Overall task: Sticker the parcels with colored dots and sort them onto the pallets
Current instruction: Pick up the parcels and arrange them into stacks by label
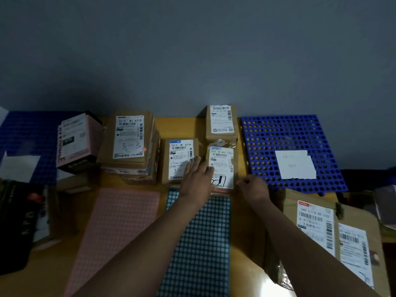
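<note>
Left hand (197, 179) lies flat, fingers straight and spread, pressing on the small brown cardboard parcel with a white shipping label (221, 166) in the middle of the yellow wooden table (182, 127). Right hand (254, 187) sits at that parcel's near right corner with fingers curled; I cannot tell whether it grips the edge. A similar labelled parcel (180, 159) lies just beside it on the left. Nearer the person lie two dot-sticker sheets: a pink one (115, 228) and a blue one (199, 243). The blue perforated plastic pallet (267, 136) is to the right and carries only a white paper slip (295, 165).
</note>
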